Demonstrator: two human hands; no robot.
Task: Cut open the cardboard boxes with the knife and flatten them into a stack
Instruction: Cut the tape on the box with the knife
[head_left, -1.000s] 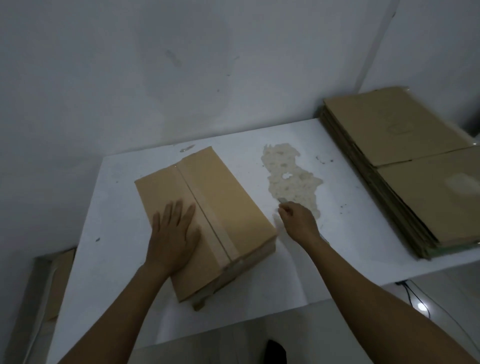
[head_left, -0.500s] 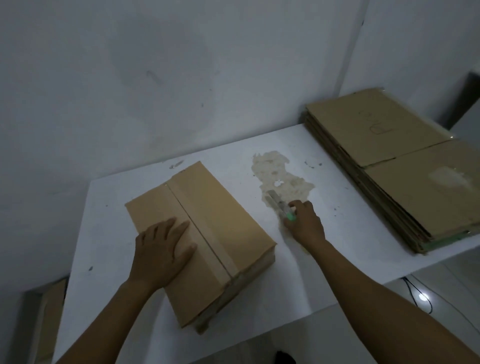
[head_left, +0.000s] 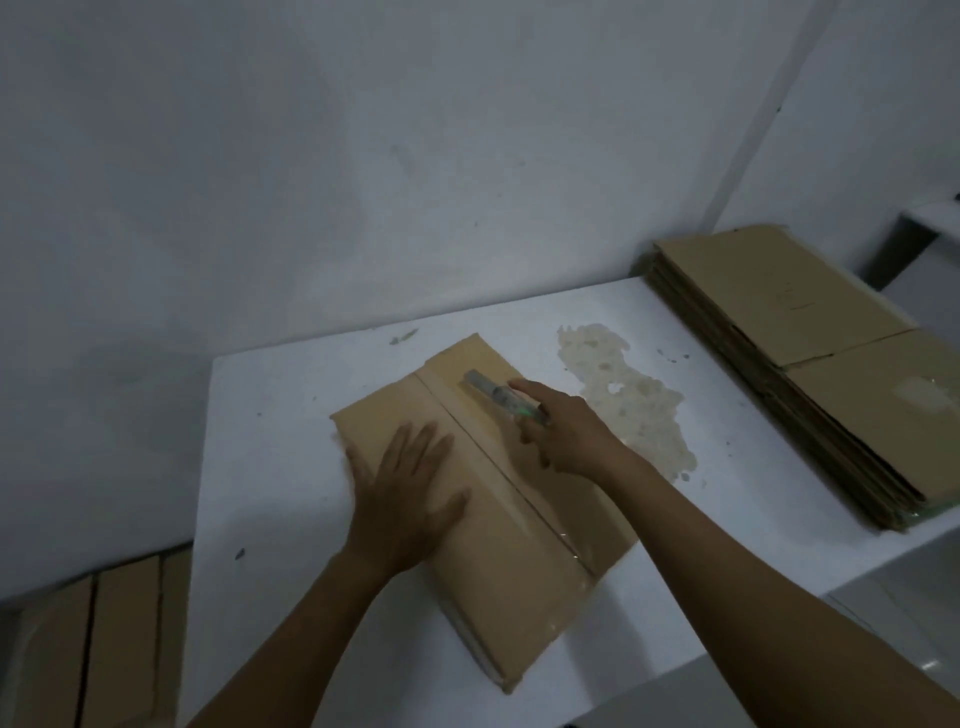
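Observation:
A sealed brown cardboard box (head_left: 498, 561) lies on the white table (head_left: 270, 415), with a strip of tape along its middle seam. My left hand (head_left: 405, 493) presses flat on the box's left half, fingers spread. My right hand (head_left: 566, 431) grips a utility knife (head_left: 493, 393) with a green-tinted handle. Its blade end points toward the far end of the box, near the taped seam. A stack of flattened cardboard (head_left: 810, 374) lies at the table's right end.
A worn, peeled patch (head_left: 623, 395) marks the table surface between the box and the stack. More cardboard boxes (head_left: 93, 649) stand on the floor at the lower left. A white wall runs close behind the table.
My right hand picked the knife up from the table beside the box and carried it left over the box's far end. My left hand stayed on the box.

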